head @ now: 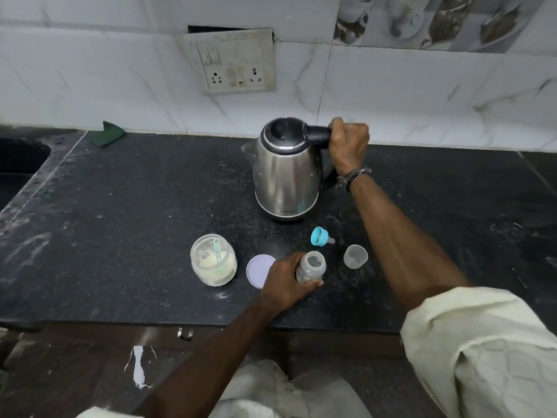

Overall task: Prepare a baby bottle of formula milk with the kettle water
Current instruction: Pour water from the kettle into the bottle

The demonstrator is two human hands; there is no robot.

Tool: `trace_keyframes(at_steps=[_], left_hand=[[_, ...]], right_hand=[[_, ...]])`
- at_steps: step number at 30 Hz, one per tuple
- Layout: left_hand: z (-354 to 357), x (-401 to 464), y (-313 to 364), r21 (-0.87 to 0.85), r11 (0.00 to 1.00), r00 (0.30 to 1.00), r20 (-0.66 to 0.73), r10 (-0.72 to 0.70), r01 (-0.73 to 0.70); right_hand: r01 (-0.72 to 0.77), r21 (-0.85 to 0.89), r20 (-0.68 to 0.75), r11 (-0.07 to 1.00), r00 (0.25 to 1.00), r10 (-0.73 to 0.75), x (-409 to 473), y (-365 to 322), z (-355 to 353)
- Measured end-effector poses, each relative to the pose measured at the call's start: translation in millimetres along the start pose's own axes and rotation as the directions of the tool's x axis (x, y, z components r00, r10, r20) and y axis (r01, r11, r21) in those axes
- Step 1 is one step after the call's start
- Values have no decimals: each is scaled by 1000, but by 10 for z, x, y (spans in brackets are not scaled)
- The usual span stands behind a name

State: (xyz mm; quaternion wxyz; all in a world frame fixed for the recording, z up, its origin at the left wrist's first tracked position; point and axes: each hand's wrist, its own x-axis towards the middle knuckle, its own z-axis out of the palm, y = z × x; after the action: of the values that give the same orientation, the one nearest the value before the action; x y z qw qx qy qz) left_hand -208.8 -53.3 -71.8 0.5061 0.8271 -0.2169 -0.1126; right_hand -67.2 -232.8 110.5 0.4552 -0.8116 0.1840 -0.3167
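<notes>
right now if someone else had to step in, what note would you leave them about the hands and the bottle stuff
Left hand: holds the open baby bottle upright on the counter.
Right hand: fingers wrapped round the kettle handle; whether the kettle is lifted I cannot tell.
Nearby: open formula jar with scoop inside, its lid beside it, teal-ringed teat and clear cap lying right of the bottle.
Done: bottle and jar opened.
Left: pour water, add formula, screw on teat, mix. Bottle contents unclear.
</notes>
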Motion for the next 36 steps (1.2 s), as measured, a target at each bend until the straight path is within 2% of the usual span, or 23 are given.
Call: trace_keyframes(at_steps=[6,9,25,36], left_hand=[[18,-24,19,-23,1000,1000,-18,-16,16],[16,-19,14,-13,1000,1000,-15,-19,18],[8,-19,20,-39,997,998,-6,-60,60],[13,7,13,-23,998,998,-2,-56,56]], right_hand=[[103,124,-70,987,993,-95,446,-222,-469],[147,119,-86,982,987,-137,511,-235,-669],[270,-136,-22,953,961,-275,25,-43,-1706],[356,-265,147,896,933,-328,-221,-17,-1858]])
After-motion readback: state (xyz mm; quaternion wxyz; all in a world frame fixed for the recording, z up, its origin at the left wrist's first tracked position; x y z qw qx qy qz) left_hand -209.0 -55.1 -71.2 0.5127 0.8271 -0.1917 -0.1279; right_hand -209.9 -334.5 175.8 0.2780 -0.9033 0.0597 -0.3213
